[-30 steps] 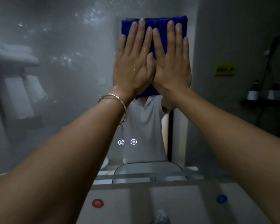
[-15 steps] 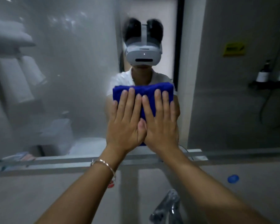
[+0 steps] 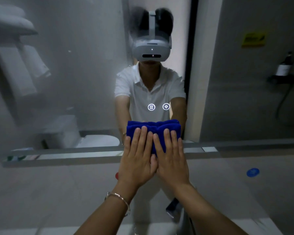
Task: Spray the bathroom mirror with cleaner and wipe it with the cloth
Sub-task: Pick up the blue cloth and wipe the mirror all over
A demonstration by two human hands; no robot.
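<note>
Person: white short-sleeved polo shirt (image 3: 143,92), grey-white headset (image 3: 151,48), thin bracelet (image 3: 121,199) on left wrist.
Direct view: left hand (image 3: 137,161) and right hand (image 3: 172,163) bare, forearms bare down to the frame edge. The bracelet is a slim pale metal band, loose round the wrist. Reflection: the shirt has a folded collar and an open placket, sleeves ending above the elbow. The headset has a rounded light-grey shell, a dark horizontal slot low on the front with a small lit dot in it, and a tiny light above. A grey strap (image 3: 152,22) runs over the crown, dark hair on either side. The bracelet shows again in the reflection, small.
</note>
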